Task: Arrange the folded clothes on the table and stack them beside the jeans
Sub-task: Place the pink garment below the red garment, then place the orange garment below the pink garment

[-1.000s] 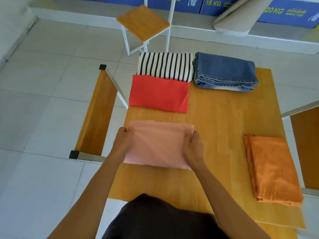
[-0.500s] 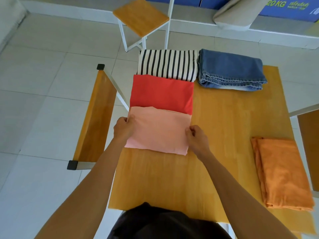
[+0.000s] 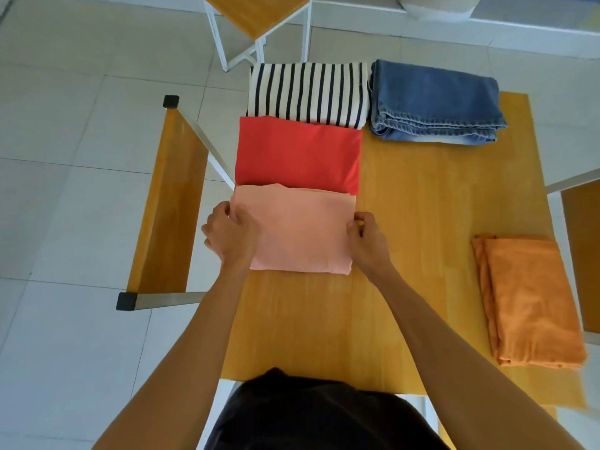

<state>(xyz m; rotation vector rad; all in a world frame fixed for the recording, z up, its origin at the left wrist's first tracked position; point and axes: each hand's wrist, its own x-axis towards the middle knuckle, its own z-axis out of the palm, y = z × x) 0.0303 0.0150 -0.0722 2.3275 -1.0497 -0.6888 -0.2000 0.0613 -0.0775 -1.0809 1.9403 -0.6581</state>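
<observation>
Folded blue jeans point(image 3: 435, 100) lie at the far right of the wooden table point(image 3: 422, 222). Left of them sits a folded black-and-white striped top point(image 3: 308, 92), with a folded red cloth point(image 3: 297, 154) just in front of it. A folded pink cloth point(image 3: 302, 232) lies against the red one's near edge, slightly over it. My left hand point(image 3: 229, 235) grips the pink cloth's left edge and my right hand point(image 3: 367, 237) pinches its right edge. A folded orange cloth point(image 3: 529, 300) rests apart at the table's right side.
A wooden chair back point(image 3: 168, 203) stands close to the table's left edge. Another chair point(image 3: 581, 248) is at the right, and a wooden stool point(image 3: 256, 14) with white legs stands beyond the table. Grey floor tiles surround everything.
Both hands have carried the pink cloth away from me across the table until its far edge meets the red cloth. The other clothes have not moved.
</observation>
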